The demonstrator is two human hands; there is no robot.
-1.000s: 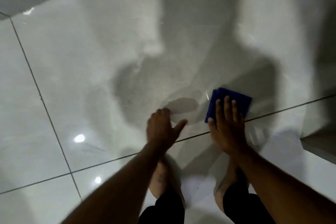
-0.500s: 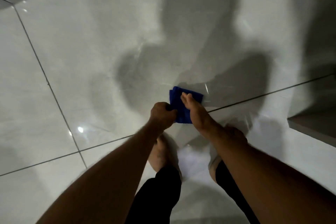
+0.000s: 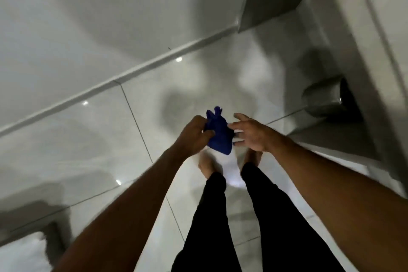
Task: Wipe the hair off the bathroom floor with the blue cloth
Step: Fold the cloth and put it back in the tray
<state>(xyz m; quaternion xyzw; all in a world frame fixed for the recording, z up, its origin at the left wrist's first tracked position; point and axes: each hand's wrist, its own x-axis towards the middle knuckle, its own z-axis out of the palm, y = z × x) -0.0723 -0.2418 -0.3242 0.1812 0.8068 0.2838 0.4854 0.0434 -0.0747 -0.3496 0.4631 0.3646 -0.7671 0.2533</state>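
Cloth: blue cloth point(image 3: 218, 133), bunched, lifted off the floor point(image 3: 92, 134), above the bare feet point(image 3: 205, 165).
Left hand point(image 3: 194, 136): fist closed on the cloth.
Right hand point(image 3: 251, 133): fingers spread, beside the cloth, holding nothing.
Surroundings: glossy tiles, wall base point(image 3: 123, 77), metal fitting point(image 3: 324, 100) at right.
Count: one cloth, two hands.

glossy floor tiles point(image 3: 92, 139), soft cloth point(image 3: 218, 137)
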